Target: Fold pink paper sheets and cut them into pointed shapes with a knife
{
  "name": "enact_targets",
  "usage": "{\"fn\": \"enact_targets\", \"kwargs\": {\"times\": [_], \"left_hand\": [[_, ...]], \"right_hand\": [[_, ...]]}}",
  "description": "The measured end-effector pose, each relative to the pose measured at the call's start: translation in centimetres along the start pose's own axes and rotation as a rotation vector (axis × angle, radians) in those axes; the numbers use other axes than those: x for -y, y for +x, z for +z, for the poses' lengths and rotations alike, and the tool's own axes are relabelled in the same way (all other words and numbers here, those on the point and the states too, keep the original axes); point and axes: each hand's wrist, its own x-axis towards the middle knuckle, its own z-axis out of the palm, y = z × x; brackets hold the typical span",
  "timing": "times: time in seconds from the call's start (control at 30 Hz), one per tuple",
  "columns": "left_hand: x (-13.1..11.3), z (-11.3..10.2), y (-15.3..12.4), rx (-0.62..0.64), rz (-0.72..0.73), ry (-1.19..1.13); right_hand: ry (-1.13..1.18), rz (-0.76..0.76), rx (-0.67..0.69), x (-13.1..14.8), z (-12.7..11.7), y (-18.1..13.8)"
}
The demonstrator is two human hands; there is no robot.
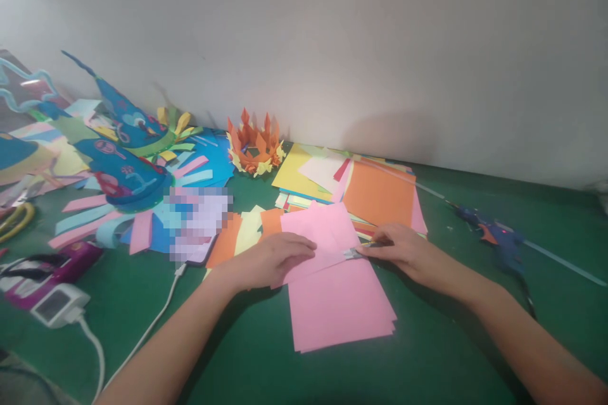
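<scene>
Sheets of pink paper [339, 313] lie on the green table in front of me, and a pink piece [319, 223] overlaps their upper part. My left hand [270, 257] rests on the pink paper's left side with its fingers stretched out flat. From the right, my right hand [396, 247] grips what looks like a utility knife [352, 254]. Its grey metal tip touches the paper near the upper piece's lower edge. My fingers hide most of its handle.
Stacked coloured paper [380, 193] and an orange paper crown [256, 145] sit by the wall. At right lies a blue glue gun [498, 237] with a glue stick. Blue cone hats [126, 168], a phone [202, 228] and a white cable [161, 313] occupy the left.
</scene>
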Motion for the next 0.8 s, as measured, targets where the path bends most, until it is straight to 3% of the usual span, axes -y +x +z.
{"fn": "enact_targets", "kwargs": {"times": [0.4,0.8], "left_hand": [[-0.2,-0.3,-0.1,0.06,-0.076,-0.024],[-0.2,-0.4,-0.2,0.079,-0.1,-0.042]], "right_hand": [[0.032,0.043,0.038,-0.4,0.0,-1.1],[0.086,0.098,-0.024,0.5,0.0,-0.8]]}}
